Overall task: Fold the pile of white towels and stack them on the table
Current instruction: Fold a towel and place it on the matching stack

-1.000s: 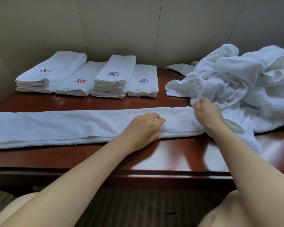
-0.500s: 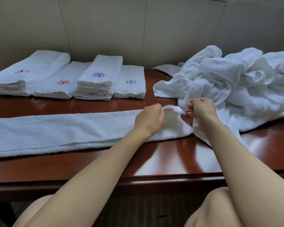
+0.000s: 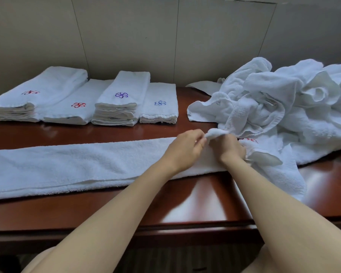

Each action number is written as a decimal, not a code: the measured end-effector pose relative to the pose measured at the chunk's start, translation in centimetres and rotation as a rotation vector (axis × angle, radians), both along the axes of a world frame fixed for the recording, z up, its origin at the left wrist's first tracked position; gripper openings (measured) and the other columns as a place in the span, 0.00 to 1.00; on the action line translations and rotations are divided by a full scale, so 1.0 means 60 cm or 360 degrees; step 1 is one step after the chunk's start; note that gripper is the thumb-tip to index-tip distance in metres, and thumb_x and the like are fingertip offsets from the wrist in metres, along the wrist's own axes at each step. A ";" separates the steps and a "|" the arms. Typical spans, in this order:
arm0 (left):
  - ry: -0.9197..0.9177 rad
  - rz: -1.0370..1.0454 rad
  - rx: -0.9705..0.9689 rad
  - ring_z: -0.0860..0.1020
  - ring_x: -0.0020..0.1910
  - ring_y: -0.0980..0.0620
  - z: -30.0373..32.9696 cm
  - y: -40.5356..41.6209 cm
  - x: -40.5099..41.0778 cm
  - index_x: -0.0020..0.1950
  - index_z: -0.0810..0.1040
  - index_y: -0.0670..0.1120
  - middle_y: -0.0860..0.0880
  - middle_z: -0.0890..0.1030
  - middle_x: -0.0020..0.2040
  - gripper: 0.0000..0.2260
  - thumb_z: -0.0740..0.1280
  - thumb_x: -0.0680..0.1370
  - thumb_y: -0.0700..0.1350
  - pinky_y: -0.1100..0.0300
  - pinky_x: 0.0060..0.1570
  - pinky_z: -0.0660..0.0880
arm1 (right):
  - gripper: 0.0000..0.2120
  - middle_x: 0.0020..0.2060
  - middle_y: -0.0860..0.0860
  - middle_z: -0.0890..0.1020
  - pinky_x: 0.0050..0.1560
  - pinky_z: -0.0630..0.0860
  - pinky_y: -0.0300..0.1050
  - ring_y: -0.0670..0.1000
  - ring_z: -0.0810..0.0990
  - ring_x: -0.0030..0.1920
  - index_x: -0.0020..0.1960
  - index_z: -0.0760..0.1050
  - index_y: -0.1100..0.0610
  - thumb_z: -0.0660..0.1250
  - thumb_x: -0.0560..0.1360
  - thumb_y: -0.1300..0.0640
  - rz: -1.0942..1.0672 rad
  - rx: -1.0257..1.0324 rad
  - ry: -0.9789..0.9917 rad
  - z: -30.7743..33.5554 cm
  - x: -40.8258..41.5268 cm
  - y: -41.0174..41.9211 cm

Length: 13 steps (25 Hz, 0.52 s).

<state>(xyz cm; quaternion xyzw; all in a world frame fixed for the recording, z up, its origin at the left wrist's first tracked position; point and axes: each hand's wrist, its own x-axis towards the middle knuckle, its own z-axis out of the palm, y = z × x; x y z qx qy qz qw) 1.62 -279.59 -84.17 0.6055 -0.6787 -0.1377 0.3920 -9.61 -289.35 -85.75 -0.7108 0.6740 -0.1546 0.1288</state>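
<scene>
Together, my hands met at the right end of the long folded towel (image 3: 71,166), which lay in a strip across the front of the dark wooden table (image 3: 201,205). My left hand (image 3: 183,148) had its fingers curled and pinching that end, and my right hand (image 3: 227,147) gripped it just beside, so that a small hump of cloth stood lifted between them. The rest of the strip lay flat and ran off toward the left edge of the view. Just right of my hands, touching the strip's end, sprawled the pile of unfolded towels (image 3: 280,107), heaped and crumpled, one corner showing red embroidery. Along the wall behind sat four folded stacks (image 3: 114,99) side by side, two marked in red, one in purple, one in blue.
</scene>
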 end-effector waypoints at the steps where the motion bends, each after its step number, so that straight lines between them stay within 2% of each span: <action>1: -0.0077 -0.0039 -0.0014 0.71 0.42 0.48 -0.005 0.003 -0.002 0.44 0.73 0.42 0.48 0.73 0.40 0.09 0.60 0.81 0.43 0.53 0.45 0.68 | 0.11 0.58 0.54 0.79 0.52 0.66 0.48 0.57 0.76 0.59 0.50 0.75 0.53 0.55 0.77 0.51 -0.0029 0.0072 -0.0010 0.011 0.000 0.001; 3: -0.0075 -0.0036 -0.0062 0.71 0.42 0.47 -0.014 0.008 -0.002 0.44 0.73 0.40 0.47 0.73 0.41 0.09 0.59 0.81 0.43 0.51 0.46 0.69 | 0.09 0.52 0.54 0.79 0.50 0.68 0.48 0.57 0.76 0.54 0.45 0.71 0.52 0.54 0.76 0.50 0.0134 0.0166 -0.0110 0.024 -0.006 -0.004; 4: -0.0022 -0.0023 -0.0085 0.71 0.42 0.48 -0.017 0.009 -0.002 0.44 0.73 0.40 0.46 0.73 0.40 0.09 0.59 0.81 0.43 0.51 0.46 0.69 | 0.09 0.45 0.53 0.78 0.46 0.69 0.46 0.56 0.75 0.48 0.42 0.69 0.52 0.55 0.76 0.49 0.0333 0.0160 -0.0204 0.030 -0.012 -0.004; 6: 0.0054 -0.0004 -0.0099 0.70 0.42 0.49 -0.016 0.010 -0.003 0.45 0.74 0.39 0.46 0.74 0.40 0.09 0.59 0.82 0.42 0.52 0.46 0.69 | 0.07 0.35 0.48 0.74 0.36 0.67 0.39 0.49 0.72 0.37 0.40 0.71 0.52 0.62 0.75 0.51 0.0626 0.0185 -0.0647 0.037 -0.028 0.003; 8: 0.0062 -0.0002 -0.0132 0.70 0.42 0.50 -0.016 0.009 -0.005 0.46 0.74 0.39 0.47 0.74 0.41 0.09 0.59 0.82 0.42 0.53 0.46 0.68 | 0.03 0.34 0.49 0.76 0.32 0.69 0.34 0.46 0.73 0.34 0.45 0.76 0.57 0.68 0.74 0.57 0.0601 0.0240 -0.1174 0.040 -0.041 0.011; 9: 0.0051 -0.0024 -0.0169 0.70 0.42 0.50 -0.018 0.010 -0.006 0.46 0.74 0.39 0.47 0.73 0.41 0.10 0.59 0.81 0.43 0.54 0.45 0.68 | 0.03 0.32 0.50 0.75 0.28 0.69 0.34 0.48 0.72 0.32 0.43 0.76 0.59 0.67 0.75 0.60 0.0482 0.0241 -0.1245 0.037 -0.045 0.002; 10: 0.0013 -0.0064 -0.0187 0.70 0.42 0.50 -0.020 0.011 -0.009 0.46 0.75 0.39 0.47 0.72 0.41 0.10 0.59 0.81 0.43 0.54 0.45 0.68 | 0.07 0.30 0.51 0.72 0.27 0.67 0.35 0.50 0.69 0.31 0.39 0.74 0.59 0.64 0.76 0.64 0.0333 0.0206 -0.1236 0.031 -0.047 -0.009; 12: -0.0202 -0.0164 -0.0080 0.71 0.45 0.48 -0.029 0.016 -0.019 0.48 0.76 0.41 0.47 0.73 0.43 0.11 0.57 0.81 0.45 0.52 0.48 0.70 | 0.13 0.33 0.54 0.74 0.35 0.68 0.40 0.53 0.72 0.37 0.35 0.71 0.57 0.61 0.76 0.68 0.0184 0.0162 -0.1058 0.019 -0.044 -0.029; 13: -0.0350 -0.0219 0.0028 0.72 0.48 0.46 -0.033 0.019 -0.027 0.50 0.77 0.42 0.45 0.74 0.46 0.12 0.57 0.81 0.46 0.51 0.51 0.70 | 0.10 0.38 0.55 0.78 0.38 0.71 0.43 0.54 0.75 0.41 0.38 0.73 0.57 0.62 0.75 0.68 0.0161 0.0156 -0.1019 0.015 -0.045 -0.037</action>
